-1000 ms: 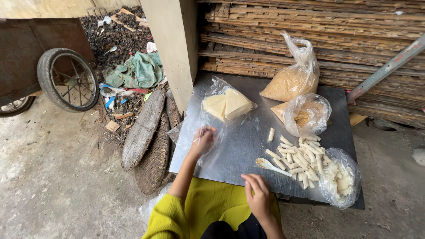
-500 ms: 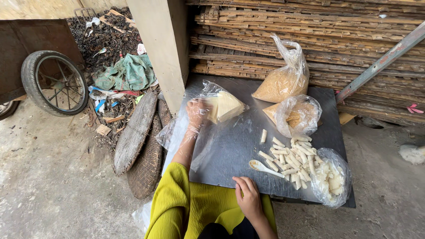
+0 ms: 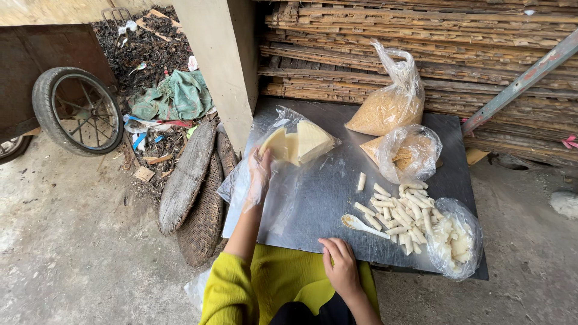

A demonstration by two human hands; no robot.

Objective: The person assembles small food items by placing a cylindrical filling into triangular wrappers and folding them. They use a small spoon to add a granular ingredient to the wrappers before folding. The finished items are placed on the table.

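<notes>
Left hand (image 3: 260, 170) sits inside clear bag (image 3: 283, 162), blurred by plastic, grip on pale wedges (image 3: 298, 144) unclear; right hand (image 3: 341, 266) rests loosely curled, empty, on table (image 3: 325, 198) edge

Taking the metal tabletop (image 3: 313, 204) as the landmark: its middle strip is lying bare, giving a hand free passage from the near edge toward the back. At its back left the clear bag of wrappers (image 3: 298, 141) is blocking the way, with the left hand (image 3: 260, 171) reaching inside it. Two filled bags (image 3: 394, 129) are crowding its back right, rolled sticks (image 3: 400, 210) and a spoon (image 3: 361, 224) its near right. The right hand (image 3: 342, 268) is resting at its near edge
</notes>
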